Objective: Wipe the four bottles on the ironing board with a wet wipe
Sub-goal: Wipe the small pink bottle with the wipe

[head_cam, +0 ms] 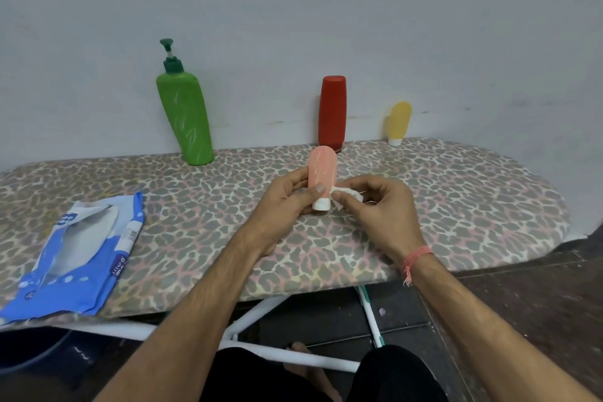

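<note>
Pink bottle (322, 170) stands cap-down over the ironing board (456, 192), gripped by the left hand (287, 202). Right hand (378, 206) pinches a folded wet wipe (347, 192) against its lower side. Behind, near the wall, stand the green pump bottle (186, 117), red bottle (332, 114) and yellow bottle (399, 122). Wipes packet (81, 251) lies far left.

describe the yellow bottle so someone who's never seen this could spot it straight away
Find the leopard-print ironing board pushed against the pale wall, then follow its far edge to the right, past the green pump bottle and the red bottle. The yellow bottle stands last in that row. It is the smallest there, standing on its white cap.
</note>
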